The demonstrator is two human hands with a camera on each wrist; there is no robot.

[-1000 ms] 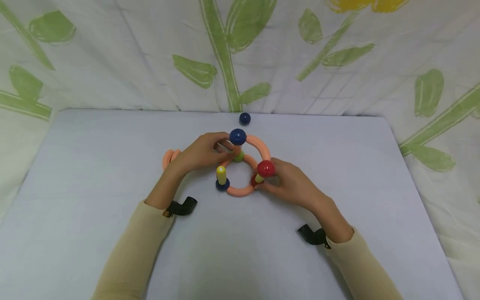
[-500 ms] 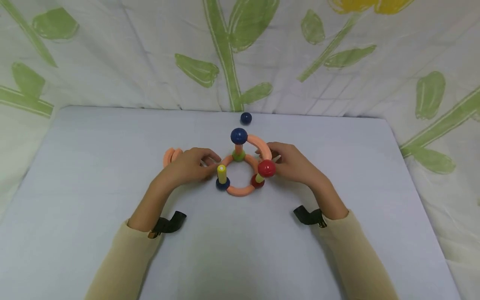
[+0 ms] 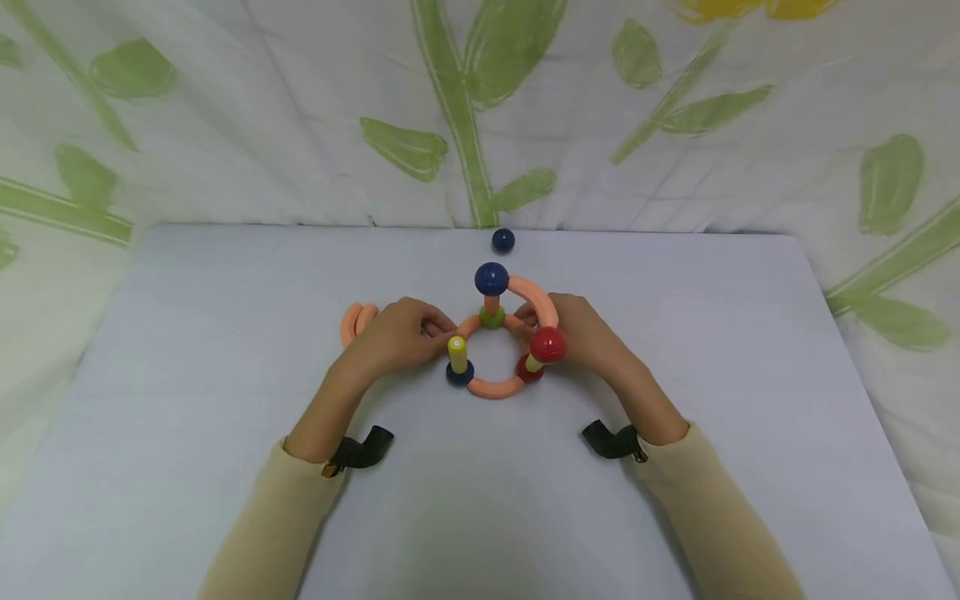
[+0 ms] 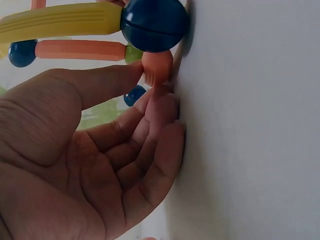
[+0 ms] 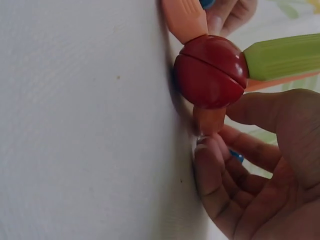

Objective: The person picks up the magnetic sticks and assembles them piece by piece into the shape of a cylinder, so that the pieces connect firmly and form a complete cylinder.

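Note:
A toy frame of balls and sticks stands on the white table. Three curved orange sticks (image 3: 495, 389) join a green ball (image 3: 492, 317), a dark blue ball (image 3: 460, 375) and a red ball (image 5: 211, 71) into a base ring. Uprights, including a yellow rod (image 3: 458, 357), rise from it; two carry an upper blue ball (image 3: 492, 279) and an upper red ball (image 3: 548, 344), linked by an orange arc (image 3: 536, 298). My left hand (image 3: 405, 335) pinches the ring's left curved stick (image 4: 157, 66) between thumb and fingers. Opposite, my right hand (image 3: 592, 337) pinches the right curved stick (image 5: 209, 119).
A loose dark blue ball (image 3: 503, 241) lies near the table's back edge, behind the frame. Two loose curved orange sticks (image 3: 348, 325) lie left of the frame, partly behind my left hand. A leaf-patterned cloth (image 3: 300, 125) hangs behind the table (image 3: 675, 333).
My left hand has come down from the back upright to the ring's left stick. My right hand has left the red-topped upright and now pinches the ring's right stick. The view has shifted slightly.

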